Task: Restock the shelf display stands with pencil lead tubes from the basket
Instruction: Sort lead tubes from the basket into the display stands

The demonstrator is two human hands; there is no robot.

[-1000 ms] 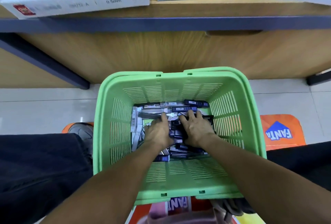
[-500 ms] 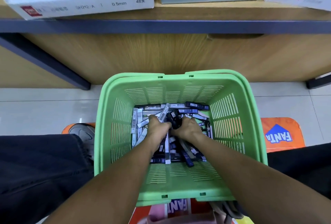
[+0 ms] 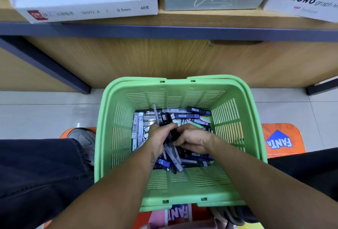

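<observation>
Though jumbled, dark slim lead tubes point(image 3: 165, 118).

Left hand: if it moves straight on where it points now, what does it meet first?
Probably the far wall of the green basket. The left hand grips a bundle of lead tubes pointing there; depth is unclear.

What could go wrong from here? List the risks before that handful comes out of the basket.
1. The left hand holds a fanned bunch of tubes; with so many in one grip, some may slip back into the green basket.
2. The right hand pinches the same bunch, so pulling apart unevenly could scatter it.
3. The white display stand sits up on the shelf, and tubes could drop on the way.
</observation>
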